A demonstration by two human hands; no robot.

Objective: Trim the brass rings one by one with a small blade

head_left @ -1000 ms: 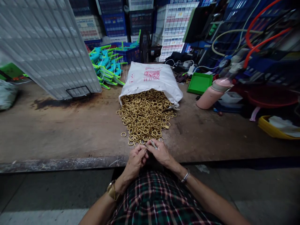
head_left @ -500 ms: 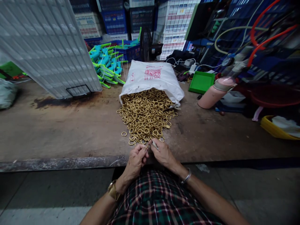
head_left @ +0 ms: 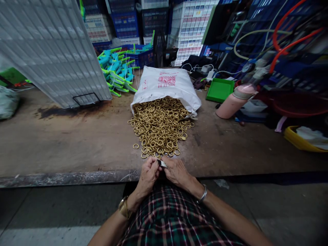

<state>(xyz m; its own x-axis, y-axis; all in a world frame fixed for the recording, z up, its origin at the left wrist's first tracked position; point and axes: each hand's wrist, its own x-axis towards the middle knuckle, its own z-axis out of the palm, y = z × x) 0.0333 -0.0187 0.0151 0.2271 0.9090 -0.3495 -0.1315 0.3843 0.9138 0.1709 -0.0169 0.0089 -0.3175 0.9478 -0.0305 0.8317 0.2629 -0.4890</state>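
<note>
My left hand (head_left: 149,171) is closed in a pinch near the table's front edge, its fingertips hiding what they hold. Close beside it, my right hand (head_left: 177,171) grips a small white-and-dark piece (head_left: 163,164), too small to name, whose dark end meets the left fingertips. Just beyond both hands lies a heap of brass-coloured rings (head_left: 160,126), spilling from the mouth of a white sack (head_left: 169,82) with red print. One loose ring (head_left: 135,146) rests apart, left of the heap.
A ribbed translucent panel (head_left: 58,51) leans at the left, near teal-and-green plastic parts (head_left: 119,70). To the right are a green tray (head_left: 220,90), a pink bottle (head_left: 232,104) and a yellow basin (head_left: 298,140). Stacked crates (head_left: 125,24) stand behind.
My hands have drawn slightly closer to me, away from the heap. The white piece in my right hand has turned and shifted left, its dark end now showing at the left fingertips.
</note>
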